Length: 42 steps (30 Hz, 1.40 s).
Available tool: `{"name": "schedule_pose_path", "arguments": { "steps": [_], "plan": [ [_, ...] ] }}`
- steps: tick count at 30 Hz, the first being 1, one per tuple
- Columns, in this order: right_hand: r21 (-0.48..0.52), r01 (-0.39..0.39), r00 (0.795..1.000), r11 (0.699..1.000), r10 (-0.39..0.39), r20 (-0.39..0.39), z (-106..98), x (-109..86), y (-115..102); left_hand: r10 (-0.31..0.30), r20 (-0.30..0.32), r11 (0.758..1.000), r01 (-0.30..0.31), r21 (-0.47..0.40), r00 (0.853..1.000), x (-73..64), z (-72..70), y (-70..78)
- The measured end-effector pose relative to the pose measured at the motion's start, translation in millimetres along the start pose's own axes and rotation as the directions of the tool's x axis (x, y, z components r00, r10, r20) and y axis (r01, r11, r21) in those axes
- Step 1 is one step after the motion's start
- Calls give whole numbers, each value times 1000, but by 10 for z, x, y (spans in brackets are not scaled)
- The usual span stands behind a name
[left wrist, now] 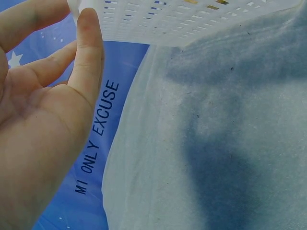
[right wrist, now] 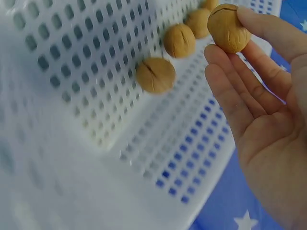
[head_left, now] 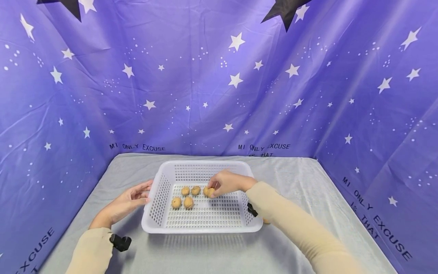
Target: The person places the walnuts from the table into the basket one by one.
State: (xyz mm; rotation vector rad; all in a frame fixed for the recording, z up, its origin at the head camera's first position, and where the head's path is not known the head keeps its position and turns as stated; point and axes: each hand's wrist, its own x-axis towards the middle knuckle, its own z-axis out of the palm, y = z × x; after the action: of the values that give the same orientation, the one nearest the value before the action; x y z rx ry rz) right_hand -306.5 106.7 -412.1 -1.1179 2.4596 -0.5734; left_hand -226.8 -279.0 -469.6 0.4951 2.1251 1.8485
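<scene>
A white perforated plastic basket (head_left: 202,230) stands on the cloth. Inside it lie several walnuts, among them one walnut (head_left: 176,203) near the left and another walnut (head_left: 195,190) farther back. My right hand (head_left: 226,182) reaches over the basket and pinches a walnut (right wrist: 229,28) between thumb and fingertips, close to another walnut in the row; the other fingers extend below it. At the basket's left rim, my left hand (head_left: 128,201) touches the edge with loosely bent fingers (left wrist: 88,57). The far side of that contact is hidden.
Part of a brown, rounded thing (head_left: 266,221) shows outside the basket's right side, mostly hidden by the right sleeve. A grey cloth (head_left: 219,255) covers the table. Purple star-printed curtains (head_left: 191,76) enclose the back and sides.
</scene>
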Motion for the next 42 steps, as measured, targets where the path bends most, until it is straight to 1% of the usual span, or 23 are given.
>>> {"name": "schedule_pose_path", "arguments": {
  "steps": [6,10,13,18,24,31,35,42],
  "plan": [
    [5,-8,999,1000,7,32,186,193,-46,3,-4,1000,-3,9,1000,-1,-3,9],
    [-10,-5,998,1000,6,56,314,295,-67,0,-1,1000,0,5,1000,-6,7,24],
    [-21,-12,998,1000,13,64,389,350,-80,0,2,1000,0,7,1000,-5,11,29],
    [-37,-26,998,999,28,51,465,396,-65,2,8,1000,-2,15,1000,1,11,18],
    [4,-37,998,999,37,43,476,392,-50,-1,4,1000,1,22,1000,-1,11,13],
    [5,-24,999,1000,23,39,468,383,-47,-6,-5,1000,6,25,1000,-5,14,30],
    [25,-36,999,999,35,42,460,372,-43,-3,-8,1000,4,25,1000,-5,17,32],
    [10,-59,997,998,58,51,347,313,-90,-8,-5,1000,8,20,1000,-12,16,26]
  ]
}}
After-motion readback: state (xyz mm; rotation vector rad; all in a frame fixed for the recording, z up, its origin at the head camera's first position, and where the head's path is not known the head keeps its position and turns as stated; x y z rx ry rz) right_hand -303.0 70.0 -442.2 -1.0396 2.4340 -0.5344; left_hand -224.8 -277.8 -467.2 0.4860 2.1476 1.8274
